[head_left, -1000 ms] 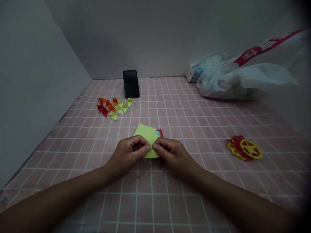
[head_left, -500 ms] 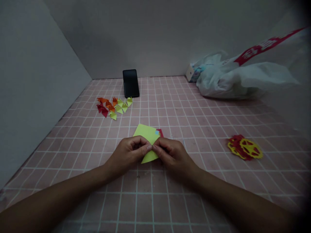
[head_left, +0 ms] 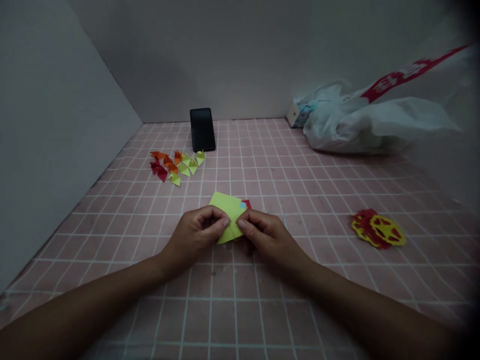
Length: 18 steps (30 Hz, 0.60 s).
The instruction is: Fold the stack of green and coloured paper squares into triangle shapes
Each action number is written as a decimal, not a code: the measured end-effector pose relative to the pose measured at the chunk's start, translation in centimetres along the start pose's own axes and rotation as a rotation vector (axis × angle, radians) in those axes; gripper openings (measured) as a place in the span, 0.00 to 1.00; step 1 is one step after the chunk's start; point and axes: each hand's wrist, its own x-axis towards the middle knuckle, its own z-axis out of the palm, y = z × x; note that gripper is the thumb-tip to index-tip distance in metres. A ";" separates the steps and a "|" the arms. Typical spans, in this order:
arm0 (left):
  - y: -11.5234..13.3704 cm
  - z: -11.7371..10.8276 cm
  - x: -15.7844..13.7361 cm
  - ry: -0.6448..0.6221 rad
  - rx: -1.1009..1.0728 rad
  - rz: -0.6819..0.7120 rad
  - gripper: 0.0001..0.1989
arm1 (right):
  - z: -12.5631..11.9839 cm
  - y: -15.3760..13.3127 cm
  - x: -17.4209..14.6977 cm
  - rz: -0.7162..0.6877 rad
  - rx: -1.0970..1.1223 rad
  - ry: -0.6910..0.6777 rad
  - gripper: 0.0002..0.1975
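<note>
Between my hands is a yellow-green sheet of paper point(head_left: 227, 204), with a crease line running down its lower part. My left hand point(head_left: 200, 229) pinches its left edge between thumb and bent fingers. On the other side my right hand point(head_left: 264, 232) pinches the right edge, thumb on top. Just behind the right fingers, a red piece of paper point(head_left: 246, 203) and a small light-blue square point(head_left: 242, 205) peek out at the sheet's upper right corner. My fingers hide parts of both side edges.
Several small folded paper pieces in red, orange and yellow point(head_left: 175, 165) lie at the back left. Behind them a black phone point(head_left: 203, 130) leans upright. A white plastic bag point(head_left: 348, 125) and a box point(head_left: 297, 114) sit back right. Red and yellow cut-out shapes point(head_left: 378, 229) lie at the right.
My thumbs have moved apart from each other along the paper. Its lower pointed tip has drawn up slightly, and more of its middle shows between my hands.
</note>
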 end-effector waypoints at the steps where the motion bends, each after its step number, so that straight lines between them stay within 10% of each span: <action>1: 0.0 0.0 0.0 0.007 0.004 0.002 0.08 | 0.0 -0.1 0.0 0.011 0.014 0.004 0.13; 18: 0.2 -0.1 0.3 0.050 -0.217 -0.132 0.08 | 0.5 0.1 -0.1 -0.013 0.290 -0.010 0.09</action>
